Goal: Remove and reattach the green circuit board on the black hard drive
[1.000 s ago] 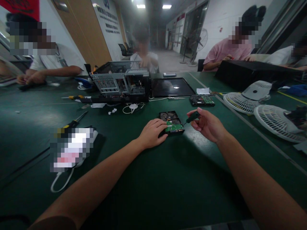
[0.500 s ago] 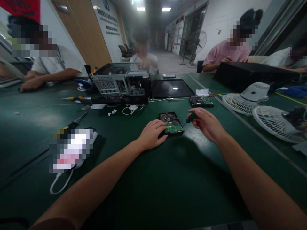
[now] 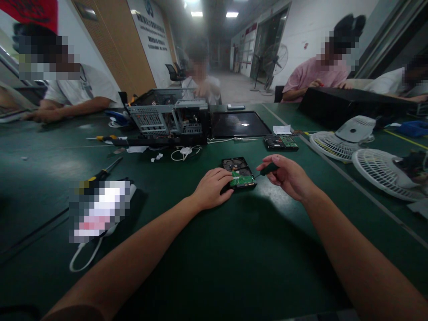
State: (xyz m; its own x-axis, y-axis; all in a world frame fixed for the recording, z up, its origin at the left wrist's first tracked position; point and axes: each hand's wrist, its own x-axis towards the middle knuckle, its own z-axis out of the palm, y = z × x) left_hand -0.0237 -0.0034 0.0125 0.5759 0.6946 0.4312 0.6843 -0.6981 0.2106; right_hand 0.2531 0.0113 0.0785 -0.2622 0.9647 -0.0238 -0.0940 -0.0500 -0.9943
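Note:
On the green table lies a hard drive (image 3: 238, 166), its green circuit board facing up on the near half. My left hand (image 3: 214, 188) is closed on the drive's left side, fingers over the board's edge and thumb along the near side. My right hand (image 3: 284, 174) pinches the dark handle of a small screwdriver (image 3: 268, 168). The screwdriver is tilted low, its thin shaft reaching the drive's right edge; whether the tip sits in a screw is too small to tell.
Beyond stand an opened computer case (image 3: 167, 118) and a flat dark panel (image 3: 240, 124). A second hard drive (image 3: 281, 142) and white fan parts (image 3: 384, 171) lie to the right. Leftward are a larger screwdriver (image 3: 103, 174) and a blurred phone (image 3: 102, 209). Several people sit around the table.
My right hand has tipped the screwdriver lower, so its handle lies flatter. The left hand and the hard drive have stayed in place.

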